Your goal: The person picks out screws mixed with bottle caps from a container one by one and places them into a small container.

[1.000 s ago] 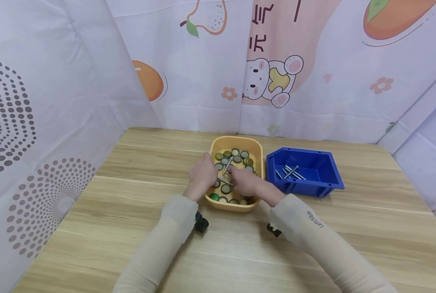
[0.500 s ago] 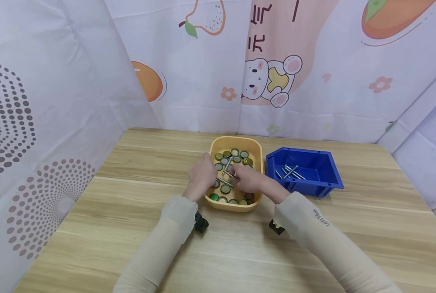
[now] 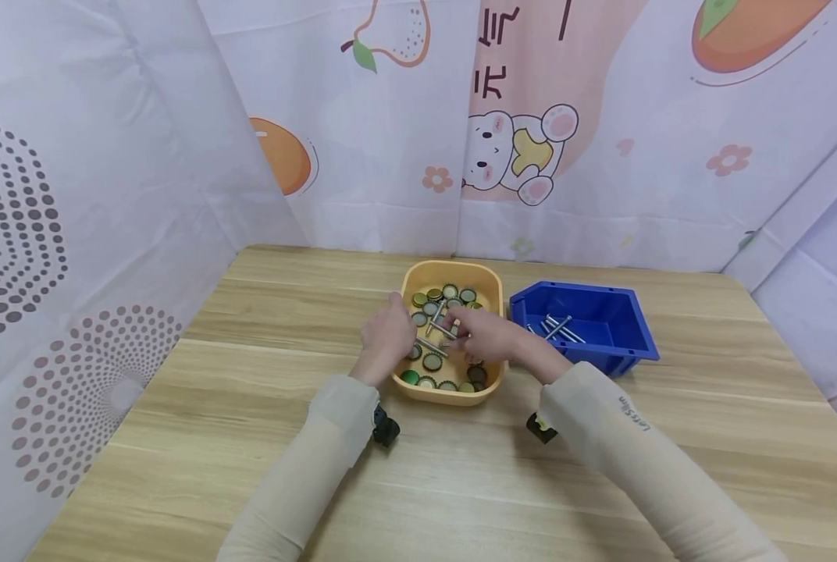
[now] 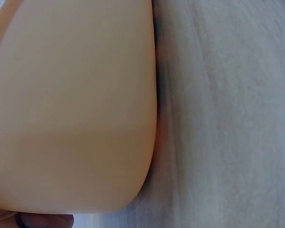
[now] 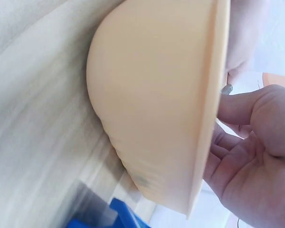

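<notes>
Left hand (image 3: 388,336): closed over the left rim of the yellow bin (image 3: 454,272); you grip the wall, fingertips mostly hidden in every view.
Right hand (image 3: 489,336): over the right half of the bin, fingers bent, thumb and fingertips drawn together; you pinch one silver bolt (image 3: 445,331).
Pinched bolt: above the caps inside the yellow bin, slanting out from your fingertips toward the left; in the right wrist view a grey tip shows just by your thumb.
Loose bolts (image 3: 432,347): in the middle of the yellow bin, between your two hands, among the caps.
Bottle caps (image 3: 432,362): spread over the yellow bin's floor, mostly grey undersides up, some gold, one green cap (image 3: 409,378) at the near left corner.
Blue bin (image 3: 639,316): just right of the yellow one, on the table (image 3: 285,328).
Bolts in blue bin (image 3: 560,329): a small crossed pile in its left part, near your right hand, untouched.
Sleeves (image 3: 306,453): beige, both your forearms.
</notes>
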A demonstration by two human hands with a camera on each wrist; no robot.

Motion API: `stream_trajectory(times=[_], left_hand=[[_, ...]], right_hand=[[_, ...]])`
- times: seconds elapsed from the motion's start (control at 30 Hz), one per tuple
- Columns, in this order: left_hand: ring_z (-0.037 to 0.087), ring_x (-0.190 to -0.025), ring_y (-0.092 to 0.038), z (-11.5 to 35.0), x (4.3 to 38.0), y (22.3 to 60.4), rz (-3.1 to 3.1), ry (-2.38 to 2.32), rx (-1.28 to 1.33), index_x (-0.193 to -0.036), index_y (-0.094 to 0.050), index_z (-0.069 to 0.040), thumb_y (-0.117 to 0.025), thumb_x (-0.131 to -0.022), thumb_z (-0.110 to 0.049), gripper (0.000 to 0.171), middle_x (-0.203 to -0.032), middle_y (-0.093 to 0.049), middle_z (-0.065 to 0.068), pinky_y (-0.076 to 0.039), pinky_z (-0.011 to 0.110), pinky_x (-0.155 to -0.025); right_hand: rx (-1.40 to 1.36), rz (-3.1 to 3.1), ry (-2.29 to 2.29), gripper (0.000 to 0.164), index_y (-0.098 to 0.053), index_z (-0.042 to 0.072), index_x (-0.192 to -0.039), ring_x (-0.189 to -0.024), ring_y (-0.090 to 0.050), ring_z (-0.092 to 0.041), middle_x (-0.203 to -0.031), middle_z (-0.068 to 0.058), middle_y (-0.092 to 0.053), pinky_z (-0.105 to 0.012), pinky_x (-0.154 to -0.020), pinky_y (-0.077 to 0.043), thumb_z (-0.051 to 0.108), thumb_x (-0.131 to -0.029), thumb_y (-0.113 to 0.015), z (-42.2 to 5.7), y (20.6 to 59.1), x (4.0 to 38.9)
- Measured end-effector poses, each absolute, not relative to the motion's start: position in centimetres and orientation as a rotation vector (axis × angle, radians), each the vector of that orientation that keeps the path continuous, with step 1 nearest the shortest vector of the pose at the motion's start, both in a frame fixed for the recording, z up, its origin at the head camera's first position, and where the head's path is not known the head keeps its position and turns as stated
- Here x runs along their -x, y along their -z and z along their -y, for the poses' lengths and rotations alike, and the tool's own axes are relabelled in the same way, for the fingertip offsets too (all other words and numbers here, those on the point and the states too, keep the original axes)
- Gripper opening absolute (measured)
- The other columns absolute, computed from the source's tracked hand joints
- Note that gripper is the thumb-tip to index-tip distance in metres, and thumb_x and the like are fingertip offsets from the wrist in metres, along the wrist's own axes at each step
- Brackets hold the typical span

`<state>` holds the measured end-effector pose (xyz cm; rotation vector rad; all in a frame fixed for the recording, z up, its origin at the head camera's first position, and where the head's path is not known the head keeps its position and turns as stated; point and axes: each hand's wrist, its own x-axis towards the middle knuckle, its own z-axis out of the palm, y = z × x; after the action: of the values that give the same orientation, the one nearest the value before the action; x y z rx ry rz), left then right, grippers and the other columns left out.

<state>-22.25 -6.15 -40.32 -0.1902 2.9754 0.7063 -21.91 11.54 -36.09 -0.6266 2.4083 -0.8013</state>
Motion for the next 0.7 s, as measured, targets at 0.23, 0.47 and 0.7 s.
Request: stream_trajectory(times=[0.23,0.47,0.7], left_hand=[[0.025,-0.067,-0.060,6.2,22.3,40.3,-2.978,-0.687,0.188,-0.118,-0.047,-0.010,-0.048,-0.099,-0.022,0.022,-0.075,-0.061,0.007,-0.045,0.038,-0.059],[0.025,-0.068,-0.059,6.2,22.3,40.5,-2.985,-0.670,0.183,-0.119,-0.047,-0.009,-0.048,-0.099,-0.022,0.023,-0.078,-0.061,0.009,-0.044,0.038,-0.059],[0.025,-0.068,-0.060,6.2,22.4,40.4,-2.982,-0.673,0.190,-0.118,-0.046,-0.009,-0.048,-0.099,-0.022,0.023,-0.079,-0.061,0.009,-0.044,0.038,-0.058]], right_hand=[[0.703,-2.434,0.782,0.025,-0.051,0.000,-0.120,-0.069,-0.065,-0.024,-0.090,-0.020,-0.071,-0.026,-0.062,-0.052,0.000,-0.096,-0.057,-12.2,35.6,22.1],[0.779,-2.489,0.703,0.027,-0.054,0.005,-0.121,-0.075,-0.067,-0.019,-0.098,-0.016,-0.071,-0.028,-0.067,-0.054,0.007,-0.095,-0.061,-13.0,35.0,22.1],[0.762,-2.504,0.683,0.028,-0.055,0.006,-0.125,-0.080,-0.065,-0.018,-0.099,-0.013,-0.067,-0.030,-0.074,-0.055,0.006,-0.096,-0.059,-13.9,33.8,22.2]])
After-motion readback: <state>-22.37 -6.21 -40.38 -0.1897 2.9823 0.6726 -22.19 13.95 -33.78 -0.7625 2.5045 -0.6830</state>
